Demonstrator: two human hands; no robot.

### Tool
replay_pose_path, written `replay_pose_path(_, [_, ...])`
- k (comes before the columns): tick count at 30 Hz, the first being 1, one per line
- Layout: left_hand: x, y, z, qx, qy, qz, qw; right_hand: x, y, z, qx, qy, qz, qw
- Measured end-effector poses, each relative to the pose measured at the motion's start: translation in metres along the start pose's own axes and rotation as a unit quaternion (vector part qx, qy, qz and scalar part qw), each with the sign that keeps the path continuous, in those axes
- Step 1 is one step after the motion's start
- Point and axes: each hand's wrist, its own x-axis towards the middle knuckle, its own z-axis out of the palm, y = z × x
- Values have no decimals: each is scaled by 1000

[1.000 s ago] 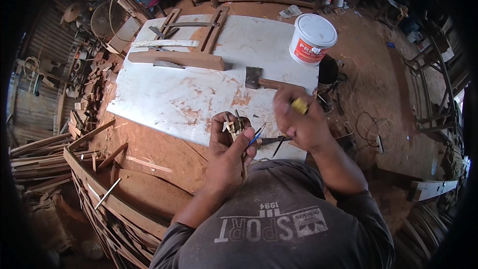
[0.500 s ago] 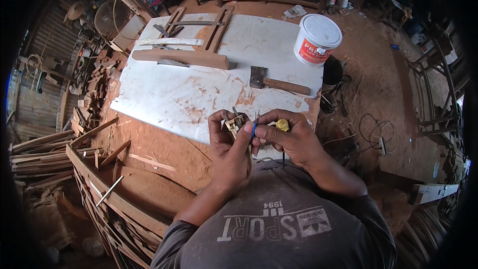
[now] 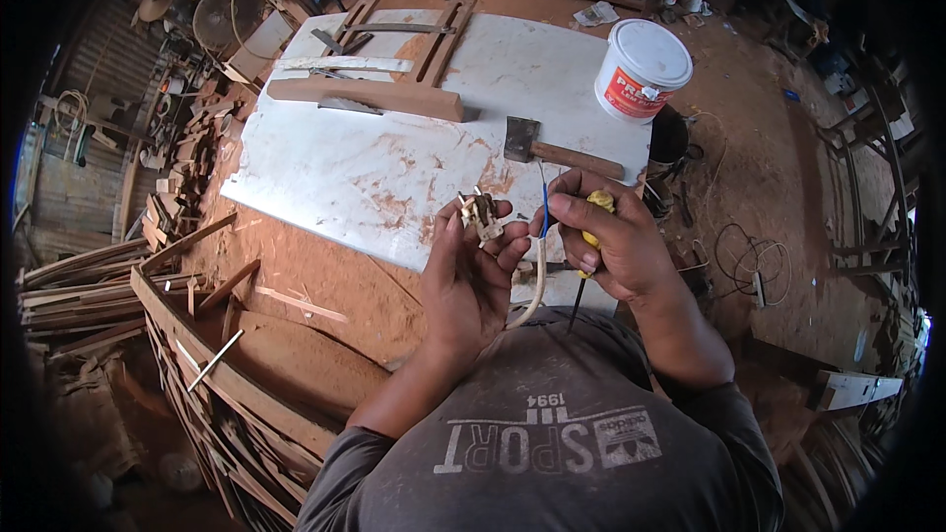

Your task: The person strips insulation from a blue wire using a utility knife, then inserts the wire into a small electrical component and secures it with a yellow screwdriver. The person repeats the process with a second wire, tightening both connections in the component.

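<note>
My left hand [image 3: 461, 288] is closed around an opened cream electrical plug [image 3: 481, 218], its metal pins pointing up and away from me. In my right hand [image 3: 621, 241] is a screwdriver [image 3: 600, 201] with a yellow handle, gripped against the palm, its dark shaft hanging down toward my shirt. The same hand's thumb and forefinger pinch a blue wire [image 3: 546, 213] with a bare end. This wire comes out of a whitish cable [image 3: 540, 281] that curves down between my hands to my lap. Wire and plug are apart.
A white board [image 3: 365, 172] ahead bears a hatchet [image 3: 567, 152], a lidded white bucket [image 3: 645, 69], a long wooden block [image 3: 365, 97] and a wooden frame [image 3: 441, 49]. Wood strips [image 3: 84, 310] are piled at left. A loose cord [image 3: 754, 256] lies on the floor at right.
My hands have moved apart, the right one outward with the wire and screwdriver. The blue wire has come away from beside the plug, and the cable now shows between my hands.
</note>
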Motion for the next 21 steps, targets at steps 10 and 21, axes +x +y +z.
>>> replay_pose_path(10, [36,-16,-36,-64,54,-48,995,3,16,-30,54,4,14,998])
replay_pose_path(21, [37,-23,-44,-94,42,-88,991,-17,12,-47,85,17,-3,996])
